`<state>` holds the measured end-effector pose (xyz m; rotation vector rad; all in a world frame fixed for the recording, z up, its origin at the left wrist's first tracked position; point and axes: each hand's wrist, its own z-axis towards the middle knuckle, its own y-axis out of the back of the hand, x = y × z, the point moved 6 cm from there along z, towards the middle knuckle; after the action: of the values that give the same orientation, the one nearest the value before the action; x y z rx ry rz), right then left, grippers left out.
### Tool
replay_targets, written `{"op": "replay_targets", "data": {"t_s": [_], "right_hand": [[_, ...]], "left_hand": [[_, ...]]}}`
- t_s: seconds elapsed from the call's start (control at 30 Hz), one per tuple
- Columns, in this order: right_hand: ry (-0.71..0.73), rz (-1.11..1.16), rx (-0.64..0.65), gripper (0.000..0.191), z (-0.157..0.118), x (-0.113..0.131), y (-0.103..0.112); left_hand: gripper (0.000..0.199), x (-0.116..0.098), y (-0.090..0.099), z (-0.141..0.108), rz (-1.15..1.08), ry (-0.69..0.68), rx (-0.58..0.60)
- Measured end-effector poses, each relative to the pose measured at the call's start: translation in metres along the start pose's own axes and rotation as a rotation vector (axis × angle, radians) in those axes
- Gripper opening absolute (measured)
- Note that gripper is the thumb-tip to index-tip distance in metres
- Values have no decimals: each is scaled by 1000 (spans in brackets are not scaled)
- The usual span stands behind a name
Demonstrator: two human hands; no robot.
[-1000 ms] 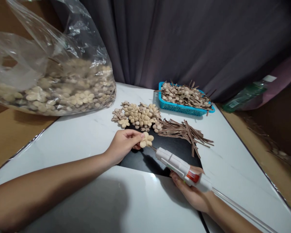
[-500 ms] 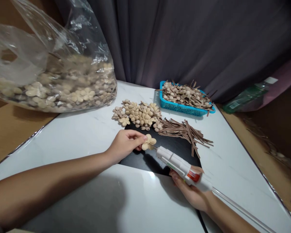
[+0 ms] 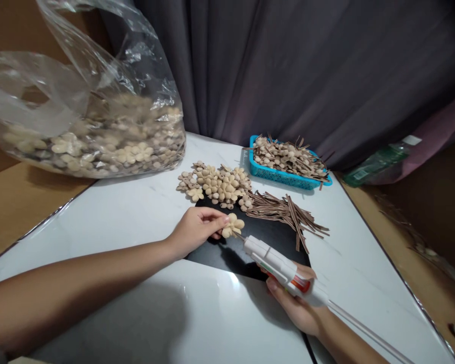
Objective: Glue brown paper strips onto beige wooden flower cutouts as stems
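Between the thumb and fingers of my left hand (image 3: 199, 228) is a cream flower-shaped piece (image 3: 233, 225) with rounded petals. My right hand (image 3: 298, 308) is wrapped round a white hot glue gun (image 3: 275, 260) with a red-orange part on its side. The gun's thin nozzle points up and left at the flower and appears to touch its lower edge. A long clear glue stick (image 3: 364, 328) sticks out of the gun's back end. Both hands are over a black mat (image 3: 220, 258). Just beyond them lies a pile of cream and brownish flowers (image 3: 222, 184).
Brown thin strips (image 3: 288, 210) lie beside the flower pile. Behind them stands a blue basket (image 3: 288, 177) full of flowers with strips. A large clear plastic bag (image 3: 136, 126) of flowers fills the left back. A green bottle (image 3: 379, 162) is at the right, before a dark curtain (image 3: 307, 65).
The view has shifted a little, so the bag and basket sit slightly lower. Both hands keep their grips, and the nozzle stays at the flower's edge.
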<state>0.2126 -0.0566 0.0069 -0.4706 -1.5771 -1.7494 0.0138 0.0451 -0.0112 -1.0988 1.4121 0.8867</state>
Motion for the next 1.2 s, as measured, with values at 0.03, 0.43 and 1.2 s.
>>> {"op": "replay_targets", "data": {"t_s": [0.03, 0.43, 1.2], "right_hand": [[23, 7, 11, 21, 1, 3, 0], [167, 96, -12, 8, 5, 20, 3], [102, 118, -41, 5, 4, 11, 0]], "left_hand": [[21, 0, 0, 0, -5, 5, 5], [24, 2, 2, 2, -127, 37, -39], [23, 1, -1, 1, -84, 13, 0]]}}
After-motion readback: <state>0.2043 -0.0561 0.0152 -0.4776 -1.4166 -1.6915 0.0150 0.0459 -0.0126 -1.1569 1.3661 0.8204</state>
